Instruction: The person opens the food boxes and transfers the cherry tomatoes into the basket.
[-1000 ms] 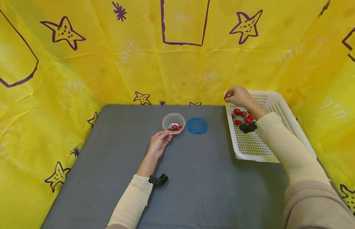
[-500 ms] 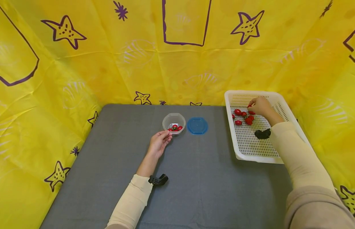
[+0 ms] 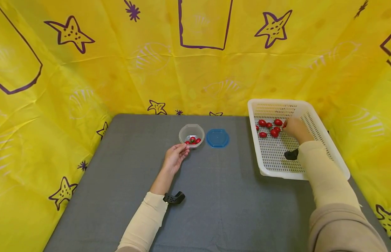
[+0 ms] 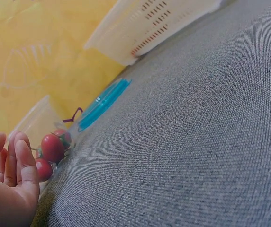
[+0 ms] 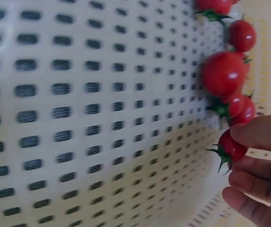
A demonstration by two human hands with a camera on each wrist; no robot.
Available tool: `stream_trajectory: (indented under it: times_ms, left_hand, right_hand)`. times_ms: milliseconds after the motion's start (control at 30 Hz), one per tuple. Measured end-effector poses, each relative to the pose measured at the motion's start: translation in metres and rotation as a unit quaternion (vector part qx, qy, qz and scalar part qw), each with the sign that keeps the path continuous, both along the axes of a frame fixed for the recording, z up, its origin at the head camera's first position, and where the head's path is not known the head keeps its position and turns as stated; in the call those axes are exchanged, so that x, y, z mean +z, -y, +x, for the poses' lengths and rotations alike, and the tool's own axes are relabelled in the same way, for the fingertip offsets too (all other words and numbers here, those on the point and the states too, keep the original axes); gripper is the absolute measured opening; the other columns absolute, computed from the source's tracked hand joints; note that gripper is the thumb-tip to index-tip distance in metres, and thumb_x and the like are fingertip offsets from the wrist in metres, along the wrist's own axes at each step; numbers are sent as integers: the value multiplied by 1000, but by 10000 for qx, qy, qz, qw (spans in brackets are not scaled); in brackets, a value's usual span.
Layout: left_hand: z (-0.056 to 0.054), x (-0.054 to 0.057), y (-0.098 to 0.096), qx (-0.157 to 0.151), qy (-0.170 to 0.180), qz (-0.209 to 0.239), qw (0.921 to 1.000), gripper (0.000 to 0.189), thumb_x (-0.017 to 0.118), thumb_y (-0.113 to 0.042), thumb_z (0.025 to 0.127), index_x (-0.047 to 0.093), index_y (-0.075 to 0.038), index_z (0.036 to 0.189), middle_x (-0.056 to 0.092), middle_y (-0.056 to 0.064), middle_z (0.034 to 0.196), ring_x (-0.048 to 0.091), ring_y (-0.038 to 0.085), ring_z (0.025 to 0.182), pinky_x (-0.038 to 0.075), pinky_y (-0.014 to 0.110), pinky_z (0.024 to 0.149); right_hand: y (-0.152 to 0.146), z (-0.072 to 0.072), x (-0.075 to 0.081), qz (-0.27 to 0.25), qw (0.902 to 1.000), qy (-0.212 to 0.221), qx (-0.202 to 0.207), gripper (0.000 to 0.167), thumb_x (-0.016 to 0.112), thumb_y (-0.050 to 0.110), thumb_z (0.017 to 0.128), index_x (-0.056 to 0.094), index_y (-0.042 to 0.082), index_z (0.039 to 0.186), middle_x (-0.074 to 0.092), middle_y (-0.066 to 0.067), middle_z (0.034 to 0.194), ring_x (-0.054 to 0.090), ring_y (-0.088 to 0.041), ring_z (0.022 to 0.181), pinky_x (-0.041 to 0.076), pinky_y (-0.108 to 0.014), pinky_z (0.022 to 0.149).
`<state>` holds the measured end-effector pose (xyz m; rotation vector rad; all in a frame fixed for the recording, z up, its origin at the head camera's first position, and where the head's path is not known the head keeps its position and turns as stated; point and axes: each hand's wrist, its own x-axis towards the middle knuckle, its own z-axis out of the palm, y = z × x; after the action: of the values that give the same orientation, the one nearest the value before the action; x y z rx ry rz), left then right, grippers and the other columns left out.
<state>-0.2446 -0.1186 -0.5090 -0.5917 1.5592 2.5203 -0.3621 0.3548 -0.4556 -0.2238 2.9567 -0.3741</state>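
No letters, labels, brands, numbers or signs are showing legibly in any of the views.
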Motion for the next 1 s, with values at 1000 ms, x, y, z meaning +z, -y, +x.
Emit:
stream_trajectory:
  times_ms: [1000]
  left_hand:
    - [-2, -1, -2, -55, -39, 15, 10000, 5, 56, -9, 98, 57, -4, 98, 69, -3, 73, 65, 6, 67, 54, 17, 65]
  right_hand:
    - [67, -8, 58, -983, 9937, -529, 51, 38, 51, 20, 98, 56, -10, 121, 57, -37, 115, 54, -49, 103, 43, -60, 92]
